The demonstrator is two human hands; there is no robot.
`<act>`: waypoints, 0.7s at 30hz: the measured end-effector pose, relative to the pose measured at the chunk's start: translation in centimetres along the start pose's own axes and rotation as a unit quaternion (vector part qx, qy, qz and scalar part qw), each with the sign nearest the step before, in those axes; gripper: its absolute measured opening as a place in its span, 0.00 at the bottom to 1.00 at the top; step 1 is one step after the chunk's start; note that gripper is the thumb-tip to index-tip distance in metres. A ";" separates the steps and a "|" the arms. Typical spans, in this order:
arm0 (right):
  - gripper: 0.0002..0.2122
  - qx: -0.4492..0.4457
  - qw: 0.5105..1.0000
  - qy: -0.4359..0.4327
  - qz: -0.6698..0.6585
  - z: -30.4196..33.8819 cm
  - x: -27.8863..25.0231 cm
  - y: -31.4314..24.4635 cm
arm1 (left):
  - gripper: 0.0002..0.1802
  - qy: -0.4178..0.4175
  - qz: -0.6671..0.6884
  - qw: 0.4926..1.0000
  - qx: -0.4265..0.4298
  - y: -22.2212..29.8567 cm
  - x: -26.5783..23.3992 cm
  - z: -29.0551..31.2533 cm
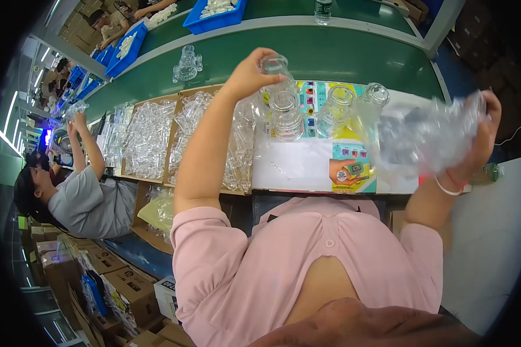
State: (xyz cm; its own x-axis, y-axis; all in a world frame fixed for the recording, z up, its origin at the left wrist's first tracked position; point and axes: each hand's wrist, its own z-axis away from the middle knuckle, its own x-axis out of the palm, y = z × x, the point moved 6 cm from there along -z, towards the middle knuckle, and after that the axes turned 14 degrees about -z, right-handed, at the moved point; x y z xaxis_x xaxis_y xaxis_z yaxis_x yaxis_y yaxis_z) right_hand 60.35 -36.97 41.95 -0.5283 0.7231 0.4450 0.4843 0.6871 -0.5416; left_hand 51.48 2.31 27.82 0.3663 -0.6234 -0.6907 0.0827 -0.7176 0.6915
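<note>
My left hand is closed round a clear plastic ring-shaped piece at the top of a clear, stepped round part. That part stands on a flattened printed cardboard sheet. Beside it, to the right, are another clear round part and a smaller clear piece. At the far right my right hand grips a clear, crinkled plastic bag, smeared by motion. The bag hangs over the sheet's right part, and what it contains, if anything, cannot be made out.
To my left, cardboard trays hold many clear plastic pieces. A clear assembled piece stands on the green table. Blue bins with white parts and a bottle are beyond. A co-worker sits at left.
</note>
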 end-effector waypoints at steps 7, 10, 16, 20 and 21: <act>0.15 0.101 0.967 -0.208 0.107 5.3 -0.3 1.6 | 0.23 0.003 -0.071 0.997 -0.031 2.6 -2.7 2.3; 0.14 0.113 0.932 -0.313 0.144 8.3 3.6 3.8 | 0.33 0.190 0.097 0.976 -0.042 6.4 -6.8 5.5; 0.10 0.104 0.892 -0.433 -0.076 12.2 11.6 5.3 | 0.64 -0.181 0.052 0.982 0.019 16.5 5.2 15.4; 0.08 0.120 0.841 -0.484 -0.207 15.6 13.9 6.5 | 0.45 -0.163 -0.034 0.986 -0.011 12.2 6.8 18.8; 0.08 0.076 0.840 -0.508 -0.173 15.8 14.4 6.4 | 0.32 -0.181 -0.069 0.981 -0.015 10.7 5.4 19.8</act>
State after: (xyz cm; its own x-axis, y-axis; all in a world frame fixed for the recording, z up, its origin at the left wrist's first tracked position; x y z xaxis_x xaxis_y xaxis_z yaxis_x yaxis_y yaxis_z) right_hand 44.83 -23.27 33.69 -0.9792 -0.0044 -0.2028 0.1259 0.7708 -0.6245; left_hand 36.05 -14.88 27.28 -0.0023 -0.5941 -0.8044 0.1379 -0.7969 0.5881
